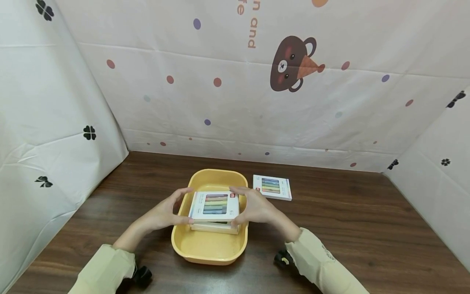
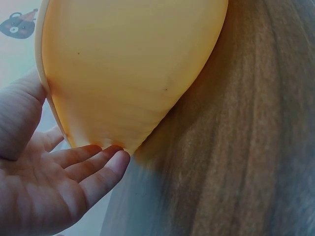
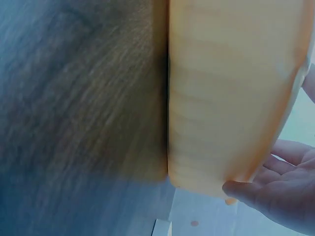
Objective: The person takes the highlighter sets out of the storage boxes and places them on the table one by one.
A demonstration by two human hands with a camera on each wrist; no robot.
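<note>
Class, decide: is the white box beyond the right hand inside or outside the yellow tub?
Outside: the box lies flat on the table beside the tub.

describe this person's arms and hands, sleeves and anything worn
Both the left hand and the right hand are bare. The left sleeve and right sleeve are pale cream with gathered cuffs; the right one bears a dark marking too small to read. A black device shows by the left cuff, another by the right.

Left arm point(image 1: 106, 265) and right arm point(image 1: 323, 261) extend forward and converge. Left hand point(image 1: 169, 210): fingers curved, thumb opposed, palm facing inward. Right hand point(image 1: 253, 206): mirrored pose, thumb on the side nearer the body.
</note>
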